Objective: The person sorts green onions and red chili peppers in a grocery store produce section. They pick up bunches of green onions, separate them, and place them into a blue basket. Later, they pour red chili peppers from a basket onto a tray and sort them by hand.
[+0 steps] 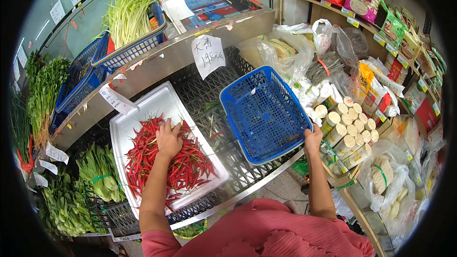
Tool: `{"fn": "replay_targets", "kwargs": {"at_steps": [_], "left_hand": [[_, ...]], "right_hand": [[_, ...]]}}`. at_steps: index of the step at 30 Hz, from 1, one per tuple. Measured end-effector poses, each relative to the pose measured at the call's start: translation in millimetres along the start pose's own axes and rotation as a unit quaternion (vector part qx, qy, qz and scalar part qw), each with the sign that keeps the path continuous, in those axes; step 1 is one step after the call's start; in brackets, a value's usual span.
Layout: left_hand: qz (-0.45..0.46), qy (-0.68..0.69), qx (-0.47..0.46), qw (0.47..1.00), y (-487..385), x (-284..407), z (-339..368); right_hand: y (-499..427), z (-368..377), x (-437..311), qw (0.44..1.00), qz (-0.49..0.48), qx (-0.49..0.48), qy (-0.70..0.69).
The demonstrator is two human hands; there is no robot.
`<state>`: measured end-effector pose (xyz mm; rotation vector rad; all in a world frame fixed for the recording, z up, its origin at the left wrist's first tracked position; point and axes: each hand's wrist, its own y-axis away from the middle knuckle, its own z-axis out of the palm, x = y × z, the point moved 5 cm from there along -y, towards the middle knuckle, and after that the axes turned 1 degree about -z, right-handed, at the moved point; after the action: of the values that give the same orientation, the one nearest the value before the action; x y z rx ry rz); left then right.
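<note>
My left hand [169,139] lies on a heap of thin red chili peppers [191,166], fingers a little apart; what is beneath the palm is hidden. The peppers fill much of a white foam tray [157,103], whose far end is bare. With my right hand [312,138] I grip the near right corner of a blue plastic basket [264,114]. Its perforated floor shows, with a small pale scrap on the far part. The basket sits tilted on the display stand, to the right of the tray.
Bundled leafy greens [101,175] stand left of the tray. Beyond the metal ledge [246,25], another blue basket [132,51] holds pale yellow-green stalks [128,19]. At right are stacked wrapped noodle rolls [346,125] and a shelf of packaged food [360,0]. A handwritten paper sign [209,55] hangs off the ledge.
</note>
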<state>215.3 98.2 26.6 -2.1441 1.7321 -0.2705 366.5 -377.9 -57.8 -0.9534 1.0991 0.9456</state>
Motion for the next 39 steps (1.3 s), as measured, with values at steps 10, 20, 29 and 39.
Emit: {"fn": "replay_targets", "kwargs": {"at_steps": [10,20,29,39], "left_hand": [[0.011,0.175,0.251,0.952,52.9,76.1,-122.9],[-0.323,0.632,0.169,0.684,209.0,109.4,-50.9],[-0.411,0.599,0.125,0.675,263.8,124.3,-53.6],[-0.569,0.546,0.206,0.579,338.3,89.0,-66.1]], "right_hand": [[-2.0,-51.4,29.3,0.963,0.068,0.051,0.257],[114.9,199.3,-98.1,0.818,-0.269,-0.445,0.246],[99.5,329.2,125.3,0.649,-0.166,-0.606,0.429],[63.5,359.7,252.0,0.740,-0.095,-0.556,0.367]]}}
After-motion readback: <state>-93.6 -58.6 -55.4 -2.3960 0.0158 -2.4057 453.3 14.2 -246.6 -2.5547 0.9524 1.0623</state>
